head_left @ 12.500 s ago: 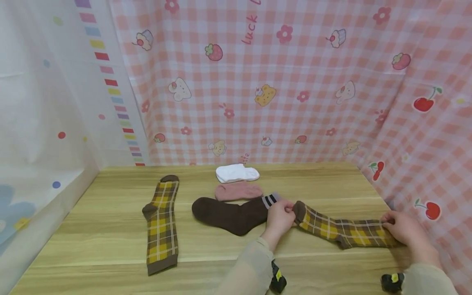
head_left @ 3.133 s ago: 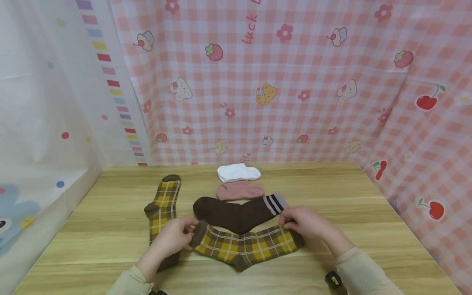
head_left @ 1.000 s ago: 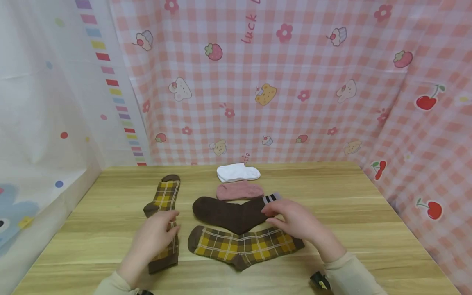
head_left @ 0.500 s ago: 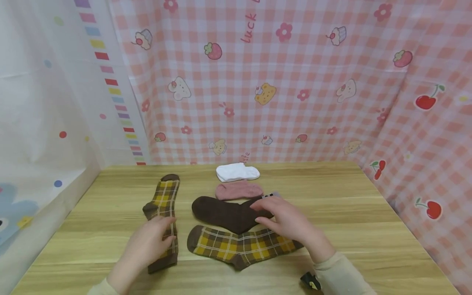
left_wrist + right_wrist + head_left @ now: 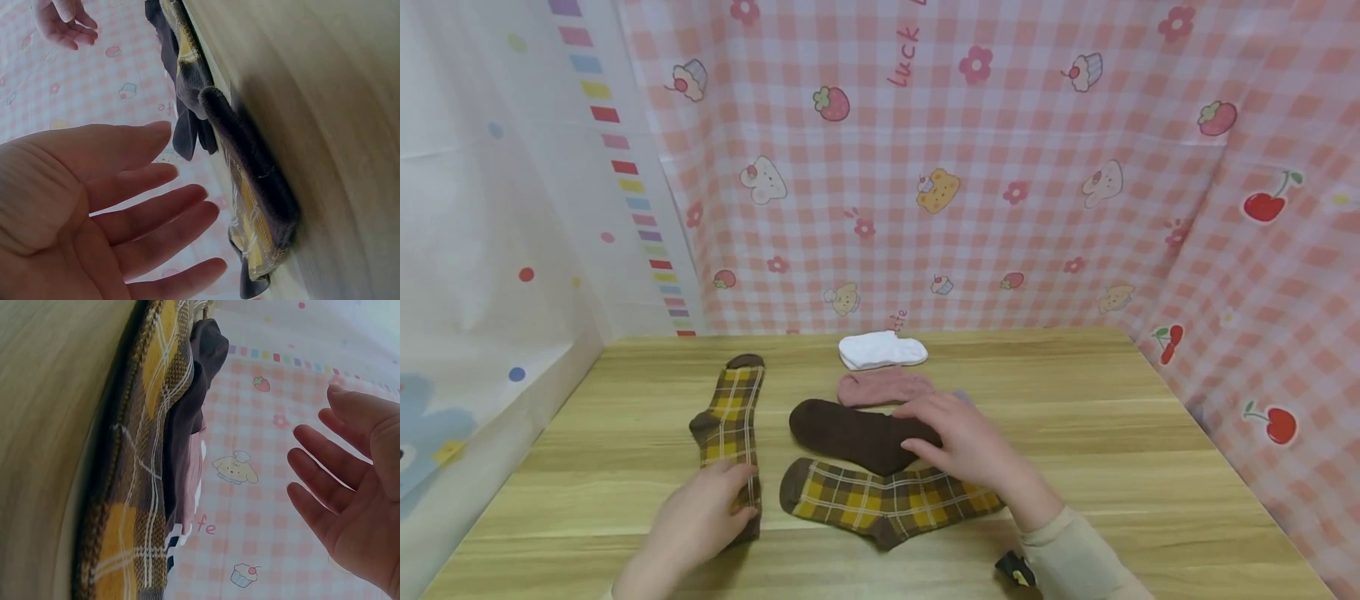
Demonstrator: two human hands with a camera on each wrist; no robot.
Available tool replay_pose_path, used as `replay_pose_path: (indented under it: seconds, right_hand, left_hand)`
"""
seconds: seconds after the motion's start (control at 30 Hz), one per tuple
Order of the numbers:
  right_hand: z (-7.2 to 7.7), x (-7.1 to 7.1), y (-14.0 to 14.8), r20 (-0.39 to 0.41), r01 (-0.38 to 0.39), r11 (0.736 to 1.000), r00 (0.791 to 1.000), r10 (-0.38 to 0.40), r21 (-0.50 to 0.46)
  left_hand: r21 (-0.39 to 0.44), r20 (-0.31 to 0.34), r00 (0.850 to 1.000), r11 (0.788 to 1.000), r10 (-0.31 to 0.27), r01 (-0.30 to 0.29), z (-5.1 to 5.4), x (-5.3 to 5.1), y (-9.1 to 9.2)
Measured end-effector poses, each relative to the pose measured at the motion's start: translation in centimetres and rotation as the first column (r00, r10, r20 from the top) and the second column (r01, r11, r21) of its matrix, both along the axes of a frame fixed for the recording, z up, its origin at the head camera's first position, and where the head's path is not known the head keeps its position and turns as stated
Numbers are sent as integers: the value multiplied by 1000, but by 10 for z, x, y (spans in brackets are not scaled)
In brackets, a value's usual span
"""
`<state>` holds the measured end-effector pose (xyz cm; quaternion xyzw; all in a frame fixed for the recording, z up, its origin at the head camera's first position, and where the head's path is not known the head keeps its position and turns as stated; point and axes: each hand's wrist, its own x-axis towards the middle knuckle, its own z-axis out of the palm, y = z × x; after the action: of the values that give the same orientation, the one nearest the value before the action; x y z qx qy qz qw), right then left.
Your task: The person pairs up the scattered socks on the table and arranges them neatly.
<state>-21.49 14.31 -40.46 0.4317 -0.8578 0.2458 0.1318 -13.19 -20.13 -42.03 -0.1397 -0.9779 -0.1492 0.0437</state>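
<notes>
My left hand [image 5: 703, 512] hovers over the cuff end of a brown-and-yellow plaid sock [image 5: 730, 408] lying lengthwise at the left. In the left wrist view its fingers are spread and apart from that sock's dark cuff [image 5: 256, 162]. My right hand [image 5: 962, 442], fingers loosely bent, hangs above a dark brown sock [image 5: 850, 433] and hides its striped cuff. The right wrist view shows nothing in this hand [image 5: 356, 475]. A second plaid sock [image 5: 857, 500] lies crosswise in front of the brown one, its cuff end partly behind my right wrist.
Behind the brown sock lie a pink sock [image 5: 883, 387] and a white sock [image 5: 880, 350], stacked in a row towards the back of the wooden table [image 5: 1075, 367]. A checked pink curtain [image 5: 880, 208] closes off the back and right side. A black strap piece [image 5: 1015, 569] sits by my right sleeve.
Both hands held the second plaid sock at the right, laid it before the brown sock and let go. Since then my left hand moved to the left plaid sock's cuff; my right drifted left.
</notes>
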Motion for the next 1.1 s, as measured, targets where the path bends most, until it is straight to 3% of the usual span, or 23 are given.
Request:
replay_pose_path:
  seconds: [0.47, 0.87, 1.1]
  right_hand:
    - [6, -6, -13, -80, -65, 998, 995, 63, -27]
    - [9, -12, -20, -101, -203, 976, 976, 194, -84]
    - [13, -12, -24, -104, -271, 956, 960, 260, -111]
  left_hand:
    - [-54, 109, 994, 998, 22, -16, -9, 2, -1]
    - [-63, 62, 998, 998, 12, -9, -17, -3, -1]
    - [-70, 34, 999, 998, 2, 1, -15, -10, -6]
